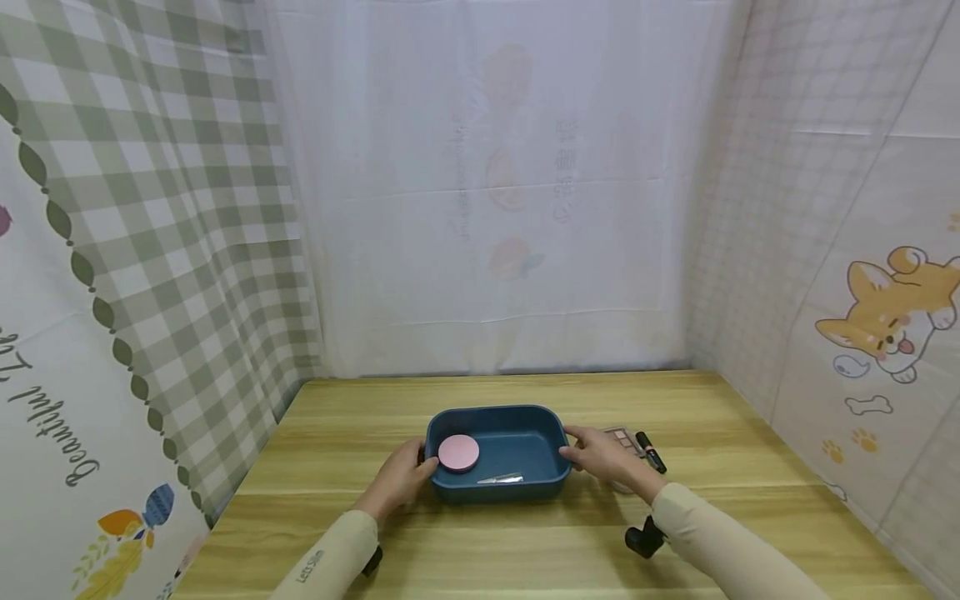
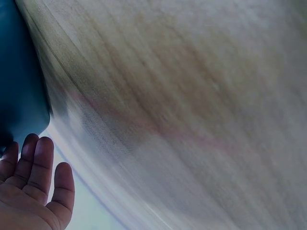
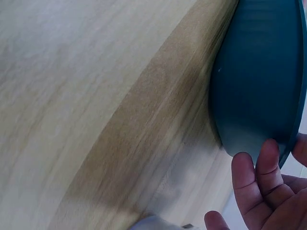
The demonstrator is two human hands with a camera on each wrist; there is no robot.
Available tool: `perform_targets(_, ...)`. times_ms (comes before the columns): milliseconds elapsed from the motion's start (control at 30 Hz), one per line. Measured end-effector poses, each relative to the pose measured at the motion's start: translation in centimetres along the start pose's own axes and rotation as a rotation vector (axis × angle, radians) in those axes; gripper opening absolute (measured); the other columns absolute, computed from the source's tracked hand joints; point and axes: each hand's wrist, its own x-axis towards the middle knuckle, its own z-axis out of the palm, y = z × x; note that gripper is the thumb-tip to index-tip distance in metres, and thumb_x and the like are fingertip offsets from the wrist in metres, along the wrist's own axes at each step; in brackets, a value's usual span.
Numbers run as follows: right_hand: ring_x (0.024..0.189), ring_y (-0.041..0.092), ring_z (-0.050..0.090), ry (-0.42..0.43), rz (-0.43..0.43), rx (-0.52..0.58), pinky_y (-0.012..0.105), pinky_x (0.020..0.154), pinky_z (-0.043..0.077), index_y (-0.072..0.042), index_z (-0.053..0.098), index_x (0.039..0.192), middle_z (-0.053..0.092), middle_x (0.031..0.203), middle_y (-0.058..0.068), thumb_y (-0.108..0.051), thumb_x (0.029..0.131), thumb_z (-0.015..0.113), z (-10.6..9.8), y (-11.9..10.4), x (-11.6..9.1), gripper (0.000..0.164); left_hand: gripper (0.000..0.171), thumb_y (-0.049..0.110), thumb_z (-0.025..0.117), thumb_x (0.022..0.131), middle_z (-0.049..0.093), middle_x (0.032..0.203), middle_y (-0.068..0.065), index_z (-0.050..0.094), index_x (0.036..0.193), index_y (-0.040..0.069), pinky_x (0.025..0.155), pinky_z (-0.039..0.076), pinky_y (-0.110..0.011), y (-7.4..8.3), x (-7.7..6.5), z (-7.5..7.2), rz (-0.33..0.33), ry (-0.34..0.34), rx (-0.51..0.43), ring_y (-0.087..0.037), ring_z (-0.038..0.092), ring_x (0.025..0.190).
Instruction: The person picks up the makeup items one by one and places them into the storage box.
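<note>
Left hand (image 1: 397, 478) and right hand (image 1: 602, 457) grip the blue bin (image 1: 521, 454), pink disc (image 1: 458, 452) and clear strip (image 1: 501, 478) already in, palette (image 1: 624, 440) and black tube (image 1: 651, 452) seemingly left, outside at right.

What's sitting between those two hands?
A teal rectangular bin, with a pink disc and a slim, shiny item inside, as the head view shows.

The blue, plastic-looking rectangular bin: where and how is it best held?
The open-topped bin is probably best pinched at the rim of both short ends, from left and right together: it lies lengthwise across the view, so opposed grips should balance it.
</note>
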Motion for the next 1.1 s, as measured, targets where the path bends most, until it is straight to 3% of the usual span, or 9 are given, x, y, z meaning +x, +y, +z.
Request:
perform_targets(200, 0.074, 0.026, 0.059, -0.010, -0.049, -0.021, 0.034, 0.062, 0.043, 0.009, 0.039, 0.146, 0.065, 0.083, 0.010, -0.019, 0.102, 0.056, -1.6, 0.7, 0.0, 0.055, 0.022, 0.017, 0.057, 0.098, 0.061, 0.103, -0.005, 0.063, 0.114, 0.002, 0.086, 0.046, -0.046, -0.2, 0.1, -0.1, 0.001, 0.005, -0.011, -0.021, 0.056, 0.093)
perform_targets(467, 0.074, 0.024, 0.060, 0.052, -0.074, -0.086, 0.035, 0.061, 0.046, 0.014, 0.040, 0.143, 0.065, 0.086, 0.008, -0.016, 0.101, 0.056, -5.0, 1.1, -0.2, 0.054, 0.021, 0.017, 0.058, 0.099, 0.062, 0.104, -0.006, 0.062, 0.113, 0.003, 0.088, 0.047, -0.047, -0.4, 0.2, -0.2, -0.001, 0.007, -0.010, -0.021, 0.056, 0.094)
perform_targets(767, 0.086, 0.029, 0.064, 0.106, -0.013, -0.149, 0.039, 0.064, 0.052, 0.017, 0.040, 0.140, 0.064, 0.108, 0.024, -0.021, 0.101, 0.056, -8.0, 3.6, -0.9, 0.057, 0.025, 0.018, 0.058, 0.099, 0.062, 0.107, -0.006, 0.061, 0.118, 0.002, 0.092, 0.046, -0.049, -0.3, 0.0, -0.3, -0.011, 0.009, -0.010, -0.023, 0.057, 0.099)
perform_targets(1100, 0.103, 0.047, 0.061, 0.132, 0.072, -0.299, 0.055, 0.083, 0.050, 0.023, 0.043, 0.133, 0.057, 0.120, 0.038, -0.018, 0.097, 0.058, -9.6, 7.3, -1.3, 0.056, 0.024, 0.016, 0.058, 0.099, 0.063, 0.106, -0.007, 0.062, 0.116, 0.001, 0.091, 0.046, -0.048, -0.2, 0.1, 0.0, 0.020, 0.001, 0.003, -0.022, 0.056, 0.096)
